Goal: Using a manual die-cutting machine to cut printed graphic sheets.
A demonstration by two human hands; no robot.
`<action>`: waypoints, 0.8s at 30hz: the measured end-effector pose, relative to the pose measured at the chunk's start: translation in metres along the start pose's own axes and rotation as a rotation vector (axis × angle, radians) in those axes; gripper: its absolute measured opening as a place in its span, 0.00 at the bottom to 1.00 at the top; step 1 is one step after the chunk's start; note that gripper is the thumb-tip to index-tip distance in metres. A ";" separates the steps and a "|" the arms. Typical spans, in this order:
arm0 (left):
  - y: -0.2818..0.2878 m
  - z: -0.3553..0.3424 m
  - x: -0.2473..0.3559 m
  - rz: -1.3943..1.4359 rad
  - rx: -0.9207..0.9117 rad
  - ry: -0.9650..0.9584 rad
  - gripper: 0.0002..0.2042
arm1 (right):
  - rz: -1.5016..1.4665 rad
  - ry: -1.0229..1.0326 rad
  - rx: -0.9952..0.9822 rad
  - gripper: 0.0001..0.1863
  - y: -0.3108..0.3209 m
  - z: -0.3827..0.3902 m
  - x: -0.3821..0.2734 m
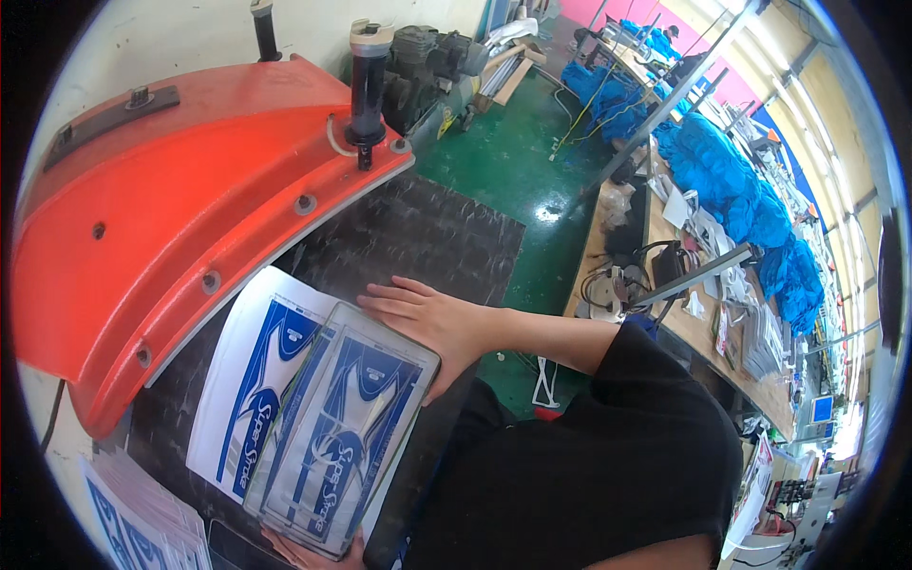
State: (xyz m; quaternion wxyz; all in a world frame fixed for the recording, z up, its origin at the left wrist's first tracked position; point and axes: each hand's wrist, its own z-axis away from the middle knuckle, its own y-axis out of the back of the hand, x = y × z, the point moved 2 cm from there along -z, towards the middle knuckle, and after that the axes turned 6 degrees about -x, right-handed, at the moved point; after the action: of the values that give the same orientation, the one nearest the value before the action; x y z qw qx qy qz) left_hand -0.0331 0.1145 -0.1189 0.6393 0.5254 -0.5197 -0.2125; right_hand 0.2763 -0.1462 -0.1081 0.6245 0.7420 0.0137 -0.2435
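Note:
My right hand [429, 321] lies flat on the far edge of a rectangular cutting frame [342, 446], thumb hooked on its side. The frame rests on a white sheet printed with blue shapes [249, 370], which lies on the black board [427, 233] under the red press arm [180, 199]. The fingers of my left hand [309, 556] grip the frame's near edge at the bottom of the picture; most of that hand is out of view.
A stack of more blue-printed sheets [133, 518] sits at the lower left. A black post [368, 85] rises from the press arm. Beyond lie a green floor [503, 157], a compressor [432, 62] and long benches with blue fabric [731, 180].

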 end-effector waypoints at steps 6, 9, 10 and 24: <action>-0.001 -0.005 -0.002 -0.040 -0.002 0.001 0.57 | 0.003 0.006 0.022 0.65 -0.001 0.001 0.000; -0.001 -0.006 -0.003 -0.069 -0.002 -0.017 0.57 | -0.013 0.010 0.024 0.65 0.002 0.001 0.000; 0.000 -0.006 -0.002 -0.068 -0.004 -0.019 0.57 | -0.021 0.013 0.032 0.65 0.002 0.002 0.000; -0.009 0.000 -0.037 -0.166 0.100 -0.174 0.55 | -0.071 0.055 0.020 0.64 -0.001 -0.005 0.001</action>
State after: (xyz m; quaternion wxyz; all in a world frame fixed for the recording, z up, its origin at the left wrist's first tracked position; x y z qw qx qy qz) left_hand -0.0446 0.1417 -0.1435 0.5449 0.5774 -0.5379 -0.2837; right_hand 0.2788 -0.1418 -0.1091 0.6072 0.7538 0.0546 -0.2453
